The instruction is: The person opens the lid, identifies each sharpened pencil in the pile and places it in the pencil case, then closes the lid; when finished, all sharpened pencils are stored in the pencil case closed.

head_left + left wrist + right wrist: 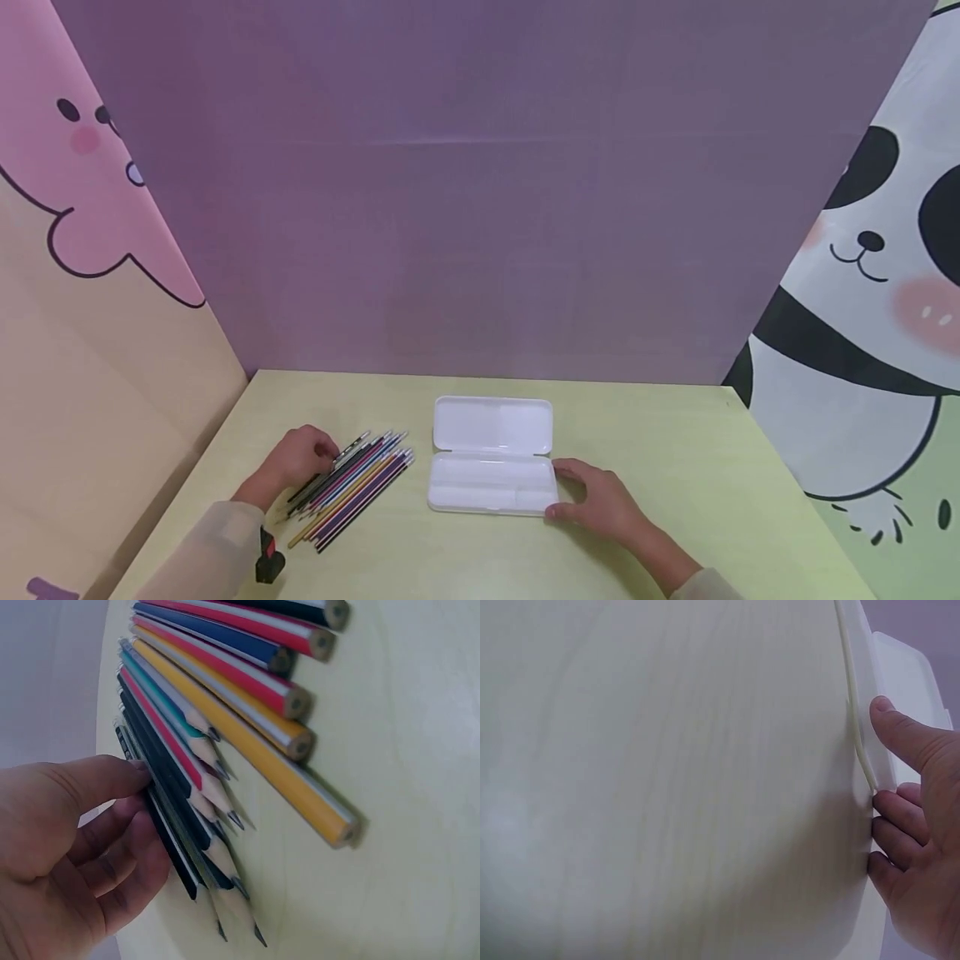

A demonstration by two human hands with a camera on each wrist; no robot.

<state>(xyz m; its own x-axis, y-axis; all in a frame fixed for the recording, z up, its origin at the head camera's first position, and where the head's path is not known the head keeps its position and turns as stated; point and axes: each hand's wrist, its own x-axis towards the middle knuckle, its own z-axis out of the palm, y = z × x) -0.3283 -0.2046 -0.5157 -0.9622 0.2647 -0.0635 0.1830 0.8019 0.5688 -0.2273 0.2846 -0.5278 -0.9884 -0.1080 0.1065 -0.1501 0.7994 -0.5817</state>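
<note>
A pale yellow-green table (675, 467) fills the lower part of the head view, closed in by a purple back panel (480, 192), a pink cartoon panel (82, 208) on one side and a panda panel (877, 275) on the other. Near the middle of the table lies a white pencil case (491, 454), open, its lid laid flat behind the tray. The right hand (603, 498) rests at the case's right end, thumb on the near rim and curled fingers (895, 834) against the end wall, holding it. Left of the case, apart from it, a row of coloured pencils (352, 487) lies side by side at a slant. The left hand (300, 457) sits at the row's left edge, its fingertips (124, 776) curled onto the outermost dark pencils (176, 847).
</note>
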